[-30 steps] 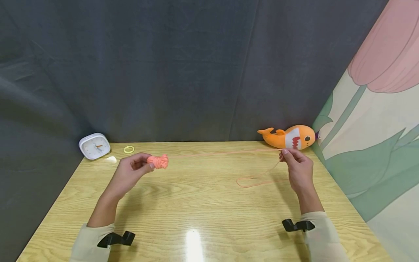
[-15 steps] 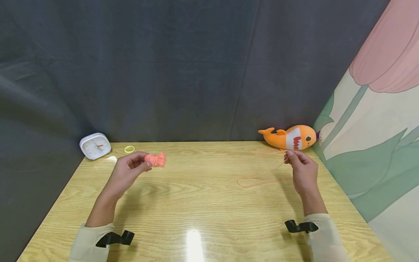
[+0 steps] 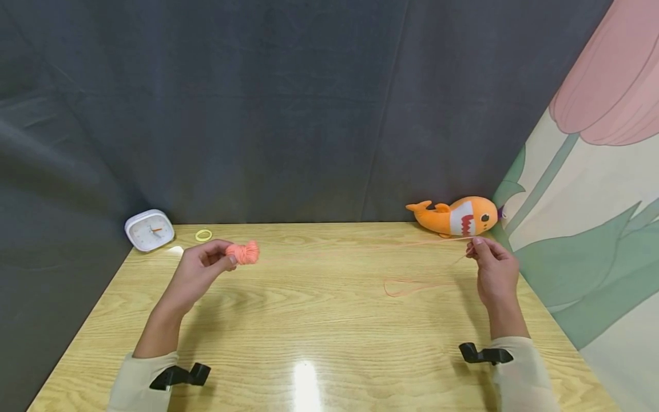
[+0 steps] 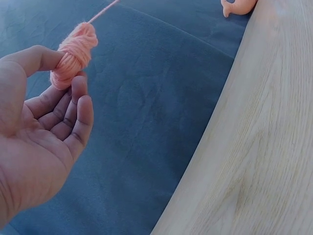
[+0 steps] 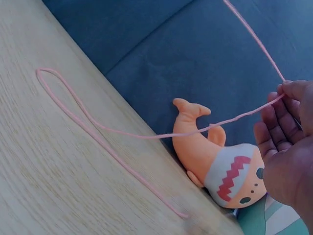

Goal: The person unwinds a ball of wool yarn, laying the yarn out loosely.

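My left hand (image 3: 198, 272) pinches a small wound bundle of coral yarn (image 3: 244, 253) between thumb and fingers, above the left part of the table. One strand of yarn (image 5: 257, 39) leads from the bundle across to my right hand (image 3: 495, 274), which pinches it between thumb and fingertips at the far right. Beyond those fingers the loose end (image 5: 112, 152) hangs down and lies in a long narrow loop on the wood. In the left wrist view the bundle (image 4: 73, 56) shows its wraps, with the strand rising from its top.
An orange plush shark (image 3: 453, 216) lies at the back right, just behind my right hand. At the back left stand a white clock (image 3: 150, 230) and a yellow ring (image 3: 203, 235). A dark curtain (image 3: 268, 114) borders the wooden table (image 3: 334, 332); a flower-patterned wall rises on the right.
My right hand has moved rightward, drawing the strand longer between the hands. The loop on the table has slid slightly right. My left hand has shifted a little left with the bundle.
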The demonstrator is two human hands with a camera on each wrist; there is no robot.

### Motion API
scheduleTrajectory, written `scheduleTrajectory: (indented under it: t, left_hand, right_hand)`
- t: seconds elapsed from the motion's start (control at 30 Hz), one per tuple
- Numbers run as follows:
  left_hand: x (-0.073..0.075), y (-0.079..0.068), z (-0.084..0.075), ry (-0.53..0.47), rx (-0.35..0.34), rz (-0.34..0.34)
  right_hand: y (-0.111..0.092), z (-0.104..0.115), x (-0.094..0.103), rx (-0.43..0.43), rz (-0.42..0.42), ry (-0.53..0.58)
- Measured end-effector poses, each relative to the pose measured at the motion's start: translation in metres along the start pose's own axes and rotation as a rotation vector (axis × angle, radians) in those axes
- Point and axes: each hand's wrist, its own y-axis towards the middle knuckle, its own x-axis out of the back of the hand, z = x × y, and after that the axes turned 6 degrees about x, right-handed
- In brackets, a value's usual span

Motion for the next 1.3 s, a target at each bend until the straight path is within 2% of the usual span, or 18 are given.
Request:
scheduleTrajectory:
  t: [0.27,0.5,0.6,0.77,1.03,1.23,1.3]
  left_hand:
    - [0.002,-0.001,-0.001,-0.004,-0.007,-0.036]
    - [0.005,-0.002,-0.001,-0.041,-0.024,-0.034]
    - [0.006,-0.002,0.0,-0.055,-0.025,-0.041]
    - [0.007,-0.002,0.0,-0.07,-0.012,-0.049]
    - [0.003,0.0,0.0,-0.042,-0.005,-0.021]
    - [-0.001,0.001,0.002,-0.024,0.016,-0.007]
    - [-0.003,0.002,0.003,-0.025,0.02,0.001]
  right_hand:
    - [0.003,-0.002,0.005,0.005,-0.061,0.04]
    - [0.005,-0.006,0.012,-0.027,-0.114,0.053]
    - [0.005,-0.008,0.017,-0.044,-0.105,0.034]
    - [0.003,-0.013,0.025,-0.092,0.003,-0.101]
    - [-0.005,-0.024,0.041,-0.169,0.214,-0.364]
    - [-0.009,-0.031,0.045,-0.151,0.325,-0.646]
    - [-0.01,-0.033,0.045,-0.141,0.345,-0.705]
